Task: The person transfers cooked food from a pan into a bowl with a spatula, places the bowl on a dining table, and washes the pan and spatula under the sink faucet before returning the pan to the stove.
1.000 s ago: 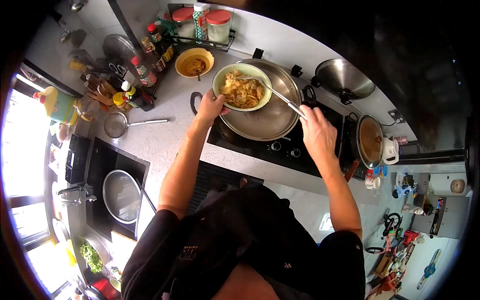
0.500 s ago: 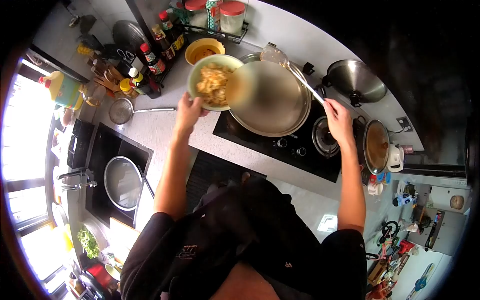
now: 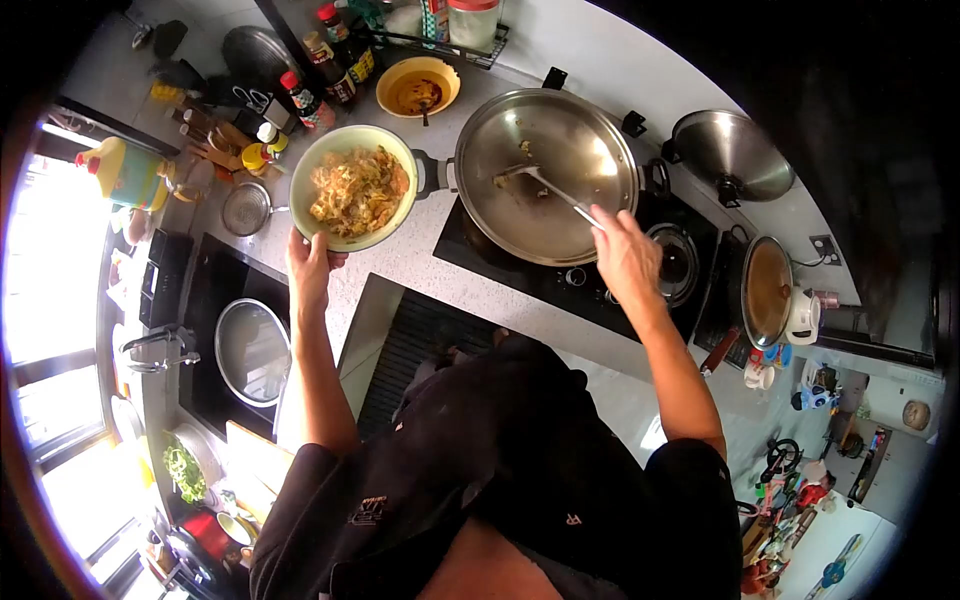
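My left hand (image 3: 312, 262) is closed on the near rim of a pale green bowl (image 3: 402, 215), which holds cooked food (image 3: 358, 192) in yellow and brown pieces. The bowl is over the counter, left of a wide steel pan (image 3: 560, 225) on the stove. My right hand (image 3: 628, 255) grips the handle of a metal spatula (image 3: 562, 194). Its head rests inside the pan, beside a few small food scraps. Behind the green bowl stands a yellow bowl (image 3: 385, 92) with brown sauce and a spoon in it.
Sauce bottles (image 3: 305, 98) line the back left, by a wire rack (image 3: 485, 55). A strainer (image 3: 246, 209) lies on the counter (image 3: 400, 262). The sink (image 3: 205, 300) holds a round pan. A lidded pan (image 3: 765, 290) stands right of the stove; a steel lid (image 3: 740, 160) is behind.
The green bowl has moved left from over the pan to over the counter, with my left hand on it. The spatula has gone from the bowl, past the pan's back rim, down into the pan.
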